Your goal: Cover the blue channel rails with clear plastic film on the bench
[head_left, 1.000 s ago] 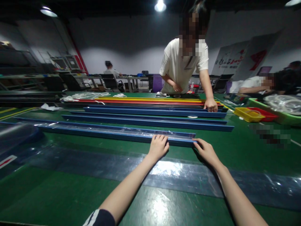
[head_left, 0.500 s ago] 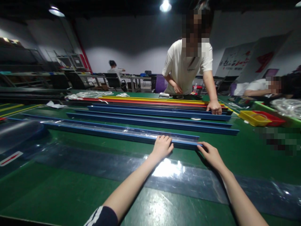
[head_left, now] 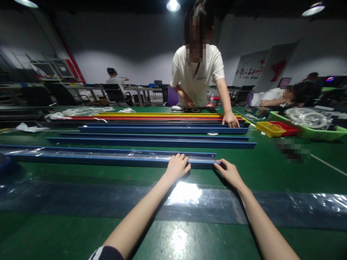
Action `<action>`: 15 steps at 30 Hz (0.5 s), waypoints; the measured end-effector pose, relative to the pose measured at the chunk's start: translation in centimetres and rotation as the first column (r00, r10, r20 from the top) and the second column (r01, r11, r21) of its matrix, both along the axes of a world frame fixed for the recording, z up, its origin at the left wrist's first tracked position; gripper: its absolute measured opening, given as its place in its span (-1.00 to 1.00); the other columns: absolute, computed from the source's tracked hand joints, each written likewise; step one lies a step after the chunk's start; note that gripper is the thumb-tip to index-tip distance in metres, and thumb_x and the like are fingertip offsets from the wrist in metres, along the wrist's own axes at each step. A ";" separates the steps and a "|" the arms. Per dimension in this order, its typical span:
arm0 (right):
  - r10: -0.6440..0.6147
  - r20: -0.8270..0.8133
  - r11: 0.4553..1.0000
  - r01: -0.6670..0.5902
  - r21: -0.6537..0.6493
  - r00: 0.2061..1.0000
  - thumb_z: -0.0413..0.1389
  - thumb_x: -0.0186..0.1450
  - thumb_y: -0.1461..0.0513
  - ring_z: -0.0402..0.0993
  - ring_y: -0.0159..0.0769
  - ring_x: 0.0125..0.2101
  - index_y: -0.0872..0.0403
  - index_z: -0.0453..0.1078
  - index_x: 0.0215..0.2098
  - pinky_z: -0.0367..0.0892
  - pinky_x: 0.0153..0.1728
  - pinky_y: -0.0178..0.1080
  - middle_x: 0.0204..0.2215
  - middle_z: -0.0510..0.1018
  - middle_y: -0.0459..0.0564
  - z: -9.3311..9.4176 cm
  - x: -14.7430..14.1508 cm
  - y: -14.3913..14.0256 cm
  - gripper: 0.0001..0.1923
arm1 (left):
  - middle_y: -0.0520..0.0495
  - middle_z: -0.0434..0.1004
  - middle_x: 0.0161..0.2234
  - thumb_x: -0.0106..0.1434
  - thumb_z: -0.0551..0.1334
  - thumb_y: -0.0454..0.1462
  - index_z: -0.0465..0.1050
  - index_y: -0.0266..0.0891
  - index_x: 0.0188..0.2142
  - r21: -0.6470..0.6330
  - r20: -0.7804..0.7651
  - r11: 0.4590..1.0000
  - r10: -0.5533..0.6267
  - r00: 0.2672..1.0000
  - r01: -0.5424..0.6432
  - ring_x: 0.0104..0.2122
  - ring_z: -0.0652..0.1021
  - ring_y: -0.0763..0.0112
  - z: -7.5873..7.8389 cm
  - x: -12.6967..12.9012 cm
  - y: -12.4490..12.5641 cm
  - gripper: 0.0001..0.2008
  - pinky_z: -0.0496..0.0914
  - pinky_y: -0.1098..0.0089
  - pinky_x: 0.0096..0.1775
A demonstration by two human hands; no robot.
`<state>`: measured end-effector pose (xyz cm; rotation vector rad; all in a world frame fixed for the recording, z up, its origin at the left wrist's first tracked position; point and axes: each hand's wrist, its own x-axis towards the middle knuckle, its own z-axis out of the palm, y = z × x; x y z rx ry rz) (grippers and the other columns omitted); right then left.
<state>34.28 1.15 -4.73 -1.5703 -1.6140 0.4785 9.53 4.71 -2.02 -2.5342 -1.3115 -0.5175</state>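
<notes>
**benchrat:** Camera swings left since the earlier shot, so everything slides right to left in view, but honestly both hands stay parked on the same spot. Left hand (head_left: 177, 165) lies palm-down with fingers draped over the near blue rail (head_left: 108, 157), close to its right end. Not a fist, more of a flat press with the fingertips curled over the top edge.

**tabletop_tim:** And the right one?

**benchrat:** Right hand (head_left: 228, 171) sits right at the rail's end, fingertips touching the tip of it. Whether it's pinching the end or just resting against it, can't tell from this angle.

**tabletop_tim:** Where's the rail lying?

**benchrat:** Flat on the green table (head_left: 271, 173), running left to right across the view, with shiny clear film over it. A wide strip of clear plastic sheet (head_left: 81, 202) lies on the table just nearer the camera, under the forearms.

**tabletop_tim:** Anything else around?

**benchrat:** More blue rails (head_left: 151, 141) behind it, well apart, then red and yellow rails (head_left: 151, 116) farther back. A person in a white shirt (head_left: 196, 74) across the table has a hand (head_left: 231, 120) pressed on the far blue rails. Yellow tray (head_left: 268, 128) off to the right.
</notes>
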 end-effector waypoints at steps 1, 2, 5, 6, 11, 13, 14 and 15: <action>0.000 -0.002 1.000 0.000 -0.003 1.000 0.00 0.16 -0.01 0.46 -0.25 -0.33 0.07 0.40 -0.31 0.30 -0.26 -0.22 -0.33 0.56 0.00 0.0 0.0 0.0 -0.65 | -0.11 0.43 -0.29 0.23 0.05 -0.16 0.40 -0.20 -0.27 0.002 -0.004 1.000 0.006 1.000 -0.006 -0.22 0.39 0.23 0.0 0.0 0.0 -0.78 0.25 0.28 -0.25; -0.001 -0.001 1.000 0.001 -0.007 1.000 -0.01 0.16 -0.01 0.45 -0.25 -0.32 0.07 0.40 -0.31 0.30 -0.26 -0.22 -0.32 0.56 0.01 -0.1 0.0 0.1 -0.65 | -0.11 0.43 -0.29 0.23 0.05 -0.16 0.40 -0.20 -0.29 0.003 -0.007 1.000 0.013 1.000 -0.013 -0.22 0.40 0.23 -0.1 0.0 0.1 -0.77 0.25 0.28 -0.25; -0.003 0.009 1.000 0.003 -0.020 1.000 -0.01 0.16 -0.01 0.45 -0.24 -0.32 0.07 0.38 -0.32 0.29 -0.26 -0.20 -0.32 0.56 0.01 -0.1 0.0 0.1 -0.65 | -0.10 0.43 -0.31 0.23 0.05 -0.15 0.42 -0.21 -0.33 -0.012 -0.008 1.000 0.024 1.000 -0.024 -0.24 0.41 0.25 0.0 0.1 0.2 -0.76 0.27 0.28 -0.25; -0.002 0.011 1.000 0.002 -0.024 1.000 -0.01 0.16 -0.02 0.45 -0.24 -0.32 0.06 0.38 -0.32 0.29 -0.26 -0.20 -0.31 0.55 0.01 -0.1 0.0 0.1 -0.65 | -0.10 0.43 -0.31 0.23 0.05 -0.15 0.42 -0.21 -0.34 -0.021 -0.008 0.999 0.025 1.000 -0.025 -0.25 0.41 0.25 0.1 0.1 0.2 -0.76 0.28 0.29 -0.26; -0.009 -0.010 0.999 0.009 -0.039 1.000 0.00 0.15 -0.02 0.45 -0.24 -0.30 0.06 0.36 -0.36 0.28 -0.25 -0.22 -0.28 0.55 0.01 -0.1 0.0 0.1 -0.67 | -0.10 0.44 -0.33 0.22 0.06 -0.14 0.44 -0.22 -0.35 -0.049 -0.014 0.998 0.026 1.000 -0.027 -0.26 0.42 0.26 0.5 0.3 0.2 -0.75 0.31 0.30 -0.26; -0.011 -0.027 0.999 0.010 -0.042 1.000 0.00 0.15 -0.02 0.44 -0.24 -0.29 0.06 0.36 -0.36 0.27 -0.24 -0.21 -0.26 0.55 0.01 -0.2 0.1 0.2 -0.67 | -0.11 0.44 -0.33 0.21 0.06 -0.13 0.45 -0.23 -0.34 -0.067 -0.022 0.997 0.036 0.999 -0.037 -0.26 0.43 0.25 0.6 0.4 0.2 -0.73 0.31 0.31 -0.26; -0.012 -0.037 0.999 0.010 -0.042 0.999 0.01 0.14 -0.02 0.44 -0.24 -0.29 0.06 0.36 -0.36 0.27 -0.24 -0.21 -0.26 0.55 0.02 -0.3 0.1 0.2 -0.67 | -0.12 0.44 -0.32 0.21 0.06 -0.12 0.45 -0.24 -0.33 -0.080 -0.028 0.996 0.043 0.999 -0.045 -0.26 0.43 0.25 0.7 0.5 0.3 -0.72 0.32 0.31 -0.25; -0.013 -0.046 0.999 0.011 -0.043 0.999 0.01 0.13 -0.03 0.44 -0.24 -0.29 0.06 0.37 -0.37 0.27 -0.24 -0.21 -0.26 0.55 0.02 -0.3 0.1 0.2 -0.66 | -0.12 0.44 -0.32 0.21 0.06 -0.11 0.45 -0.24 -0.32 -0.096 -0.035 0.994 0.048 0.998 -0.051 -0.25 0.43 0.24 0.8 0.5 0.3 -0.70 0.32 0.31 -0.25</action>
